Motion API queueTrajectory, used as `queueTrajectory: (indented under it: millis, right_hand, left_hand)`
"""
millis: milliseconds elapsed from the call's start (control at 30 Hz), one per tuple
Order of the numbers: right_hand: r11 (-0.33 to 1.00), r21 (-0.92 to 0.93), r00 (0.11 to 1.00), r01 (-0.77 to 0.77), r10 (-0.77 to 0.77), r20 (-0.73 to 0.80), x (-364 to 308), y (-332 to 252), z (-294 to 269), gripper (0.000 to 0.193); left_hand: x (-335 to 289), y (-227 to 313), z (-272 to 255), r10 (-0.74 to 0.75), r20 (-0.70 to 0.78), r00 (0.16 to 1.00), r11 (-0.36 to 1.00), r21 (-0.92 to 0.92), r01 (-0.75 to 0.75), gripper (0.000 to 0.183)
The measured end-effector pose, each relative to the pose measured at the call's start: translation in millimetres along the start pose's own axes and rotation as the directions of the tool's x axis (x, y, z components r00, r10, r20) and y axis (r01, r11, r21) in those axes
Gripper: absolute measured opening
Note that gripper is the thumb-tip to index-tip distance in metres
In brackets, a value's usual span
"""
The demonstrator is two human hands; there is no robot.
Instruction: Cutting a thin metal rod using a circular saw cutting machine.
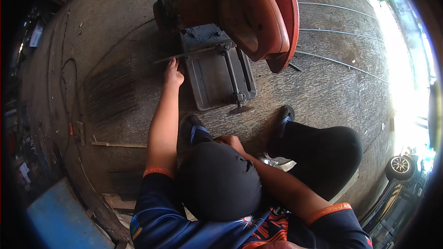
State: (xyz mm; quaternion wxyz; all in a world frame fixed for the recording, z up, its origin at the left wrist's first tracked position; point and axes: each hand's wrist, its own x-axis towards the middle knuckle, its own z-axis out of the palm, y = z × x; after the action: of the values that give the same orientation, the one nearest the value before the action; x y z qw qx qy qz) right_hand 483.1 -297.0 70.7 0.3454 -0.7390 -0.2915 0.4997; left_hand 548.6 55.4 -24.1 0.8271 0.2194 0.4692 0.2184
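I sit low on the concrete floor in front of a chop saw with a red blade guard and a grey steel base. My left hand reaches forward and pinches a thin metal rod that lies across the saw's vise, at the base's left edge. My right hand rests on my left knee with its fingers curled, nothing visible in it. The blade guard is raised above the base. My knees in black trousers and both sandalled feet flank the saw base.
A flat pile of short cut rods lies on the floor left of my arm, another darker pile nearer me. Long thin rods run across the floor at right. A blue panel lies at lower left; a car wheel shows far right.
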Motion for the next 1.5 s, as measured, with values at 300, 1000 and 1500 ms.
queueTrajectory:
  millis: [300, 1000, 1500]
  right_hand:
    - [0.787, 0.612, 0.684, 0.076, 0.406, -0.606, 26, 44, -20, 0.059]
    - [0.841, 0.337, 0.906, 0.423, -0.384, -0.18, 20, -208, -24, 0.034]
    - [0.143, 0.874, 0.861, 0.465, -0.304, -0.408, -45, -363, -98, 0.035]
  left_hand:
    - [2, 8, 12, 0.21, -0.127, 0.969, 0.958, -0.173, -0.23, 0.033]
    - [-226, 165, -48, 0.411, -0.332, 0.849, 0.838, -0.229, -0.495, 0.034]
    - [-401, 191, 109, 0.598, 0.029, 0.801, 0.774, -0.277, -0.569, 0.033]
